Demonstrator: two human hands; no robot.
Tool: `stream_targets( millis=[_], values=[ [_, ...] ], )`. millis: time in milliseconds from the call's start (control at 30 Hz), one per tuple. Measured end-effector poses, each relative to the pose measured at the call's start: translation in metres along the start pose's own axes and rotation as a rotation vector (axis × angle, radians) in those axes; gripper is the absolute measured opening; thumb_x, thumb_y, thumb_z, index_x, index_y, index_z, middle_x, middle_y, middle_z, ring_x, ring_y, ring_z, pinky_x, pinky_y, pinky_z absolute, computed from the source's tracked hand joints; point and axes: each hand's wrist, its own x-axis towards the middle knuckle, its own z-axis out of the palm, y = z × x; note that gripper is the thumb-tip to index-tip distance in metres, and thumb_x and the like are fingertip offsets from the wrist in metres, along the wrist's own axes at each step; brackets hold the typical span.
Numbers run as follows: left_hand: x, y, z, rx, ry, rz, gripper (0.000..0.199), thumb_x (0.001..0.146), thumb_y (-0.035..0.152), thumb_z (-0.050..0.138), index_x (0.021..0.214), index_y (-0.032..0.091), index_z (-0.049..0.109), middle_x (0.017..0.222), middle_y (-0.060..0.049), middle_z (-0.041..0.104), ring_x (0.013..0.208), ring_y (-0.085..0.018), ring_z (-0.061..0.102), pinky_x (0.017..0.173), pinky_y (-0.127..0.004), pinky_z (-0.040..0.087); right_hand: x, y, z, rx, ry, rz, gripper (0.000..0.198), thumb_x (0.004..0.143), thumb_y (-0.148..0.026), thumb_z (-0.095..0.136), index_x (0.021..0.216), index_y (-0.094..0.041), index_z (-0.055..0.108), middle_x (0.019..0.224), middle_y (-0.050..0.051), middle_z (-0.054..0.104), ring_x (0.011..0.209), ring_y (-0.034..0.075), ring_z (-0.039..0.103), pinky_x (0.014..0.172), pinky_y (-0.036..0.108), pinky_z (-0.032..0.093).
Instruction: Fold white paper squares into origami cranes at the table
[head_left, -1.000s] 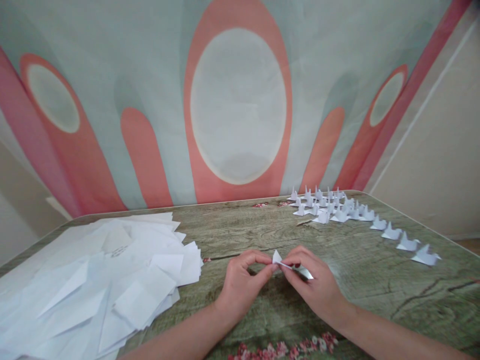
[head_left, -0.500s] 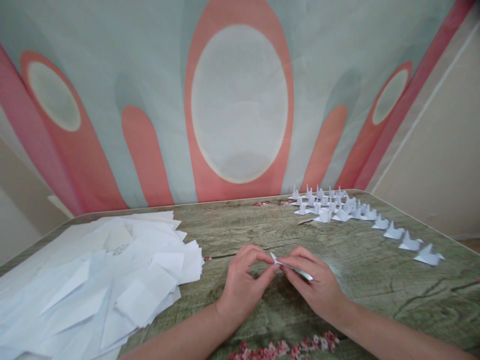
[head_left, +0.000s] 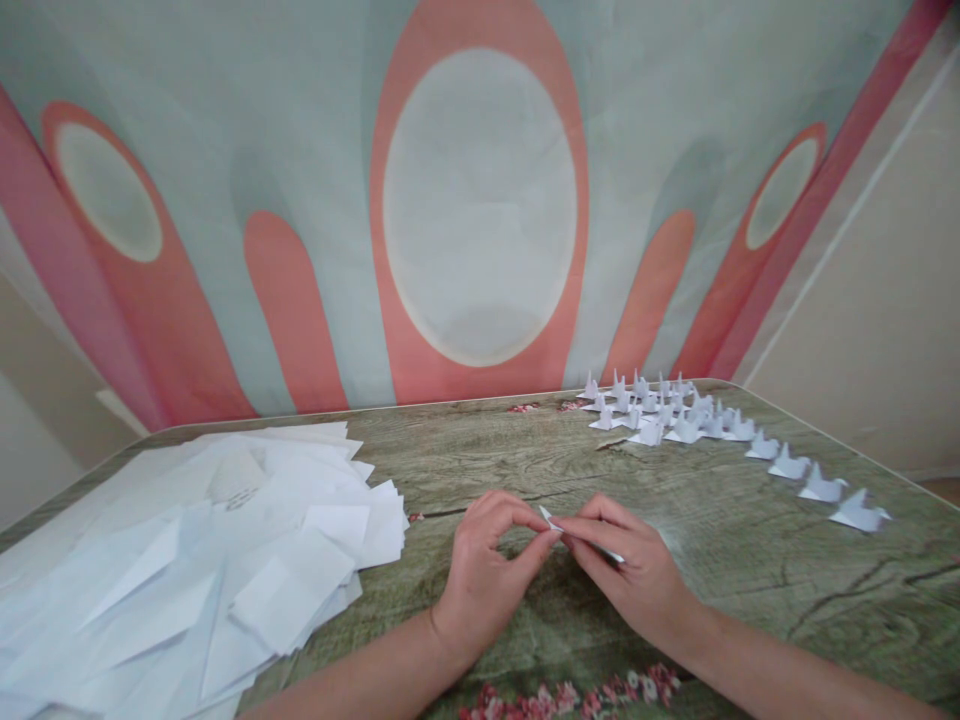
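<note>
A small folded white paper (head_left: 551, 522) is held between both hands over the front middle of the table. My left hand (head_left: 495, 560) pinches its left end between thumb and forefinger. With thumb and fingers closed, my right hand (head_left: 626, 560) grips the other end and covers most of it; a thin white edge shows between its fingers. A narrow point of the paper sticks up between the fingertips. Off to the right stand several folded paper birds (head_left: 821, 486), some in a cluster, some in a line toward me.
A wide heap of loose white paper sheets (head_left: 292, 590) covers the left of the wood-patterned table (head_left: 465, 450). Behind the table's far edge hangs a patterned backdrop (head_left: 480, 380) in coral and grey-green. Printed pink flowers (head_left: 562, 700) show near the front edge.
My right fingers have shifted slightly on the folded paper, covering more of its right end. My left hand keeps its pinch in nearly the same place.
</note>
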Motion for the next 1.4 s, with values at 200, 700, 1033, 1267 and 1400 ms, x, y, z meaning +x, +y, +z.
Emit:
stream_targets(
  millis=[200,700,1033,1267,1400],
  values=[
    [0.000,-0.001,0.000,0.002,0.018,-0.004,0.006,0.073,0.020,0.067,0.070,0.018,0.062,0.069,-0.001,0.062,0.070,-0.015,0.057,0.070,-0.029,0.043,0.000,0.000,0.000,-0.028,0.004,-0.005,0.032,0.083,-0.010,0.051,0.107,-0.027,0.063,0.069,0.000,0.048,0.064,0.012,0.049,0.057,0.023,0.041],
    [0.002,0.003,-0.003,-0.039,-0.021,-0.025,0.005,0.073,0.020,0.066,0.069,0.019,0.065,0.071,-0.002,0.064,0.071,-0.016,0.058,0.072,-0.030,0.044,-0.003,0.004,-0.002,-0.066,-0.025,-0.025,0.034,0.083,-0.011,0.050,0.110,-0.028,0.062,0.070,0.000,0.049,0.064,0.013,0.050,0.057,0.025,0.041],
    [0.001,-0.003,-0.001,-0.034,-0.065,-0.032,0.004,0.074,0.018,0.065,0.070,0.017,0.064,0.071,-0.002,0.061,0.072,-0.015,0.057,0.071,-0.028,0.043,0.000,0.000,-0.002,-0.015,-0.034,-0.020,0.030,0.083,-0.014,0.050,0.107,-0.026,0.064,0.068,0.000,0.049,0.063,0.012,0.050,0.055,0.023,0.042],
    [0.001,-0.005,0.001,-0.043,-0.087,-0.068,0.002,0.076,0.020,0.063,0.077,0.020,0.065,0.094,-0.005,0.060,0.092,-0.018,0.056,0.084,-0.032,0.043,0.001,0.000,-0.003,0.045,-0.062,0.146,0.021,0.086,-0.022,0.050,0.098,-0.022,0.067,0.069,0.001,0.051,0.064,0.013,0.052,0.058,0.024,0.043],
    [0.001,-0.008,0.003,-0.084,-0.123,-0.057,0.006,0.076,0.017,0.061,0.078,0.021,0.065,0.093,-0.004,0.065,0.096,-0.018,0.056,0.089,-0.034,0.041,0.002,-0.001,-0.003,0.059,-0.064,0.209,0.020,0.086,-0.026,0.051,0.095,-0.022,0.068,0.069,0.001,0.052,0.065,0.013,0.052,0.059,0.023,0.042]
  ],
)
